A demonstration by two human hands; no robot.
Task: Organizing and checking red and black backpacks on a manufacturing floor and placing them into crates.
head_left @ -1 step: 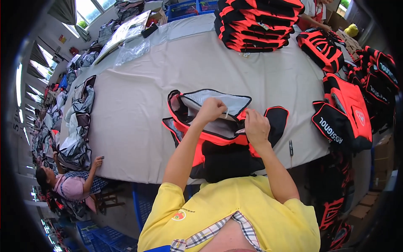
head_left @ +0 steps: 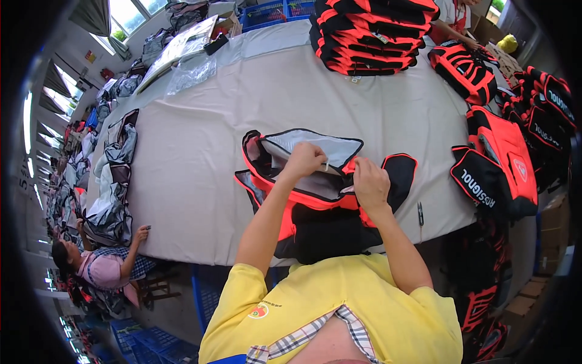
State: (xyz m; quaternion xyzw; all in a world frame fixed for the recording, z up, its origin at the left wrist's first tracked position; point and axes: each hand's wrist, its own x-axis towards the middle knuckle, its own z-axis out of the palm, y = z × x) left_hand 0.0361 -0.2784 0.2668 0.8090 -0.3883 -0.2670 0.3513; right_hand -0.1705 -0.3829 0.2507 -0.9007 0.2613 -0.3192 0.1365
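A black and bright red-orange bag point(head_left: 330, 233) lies on the table in front of me, its mouth gaping and its grey lining point(head_left: 309, 141) showing. Over the opening, my left hand point(head_left: 306, 159) is closed in a pinch on a small white strip point(head_left: 327, 165), whose kind I cannot make out. My right hand point(head_left: 371, 182) grips the red-trimmed edge at the right end of the mouth, with its fingertips partly hidden. To the right of the bag lies a small dark pair of thread snips point(head_left: 420, 213).
A tall stack of red and black bags point(head_left: 373, 39) stands at the far side. Another bag point(head_left: 500, 164) rests at the right table edge. Clear plastic point(head_left: 193, 74) lies far left. One person point(head_left: 106, 267) sits at the left; another point(head_left: 454, 24) works at the far right.
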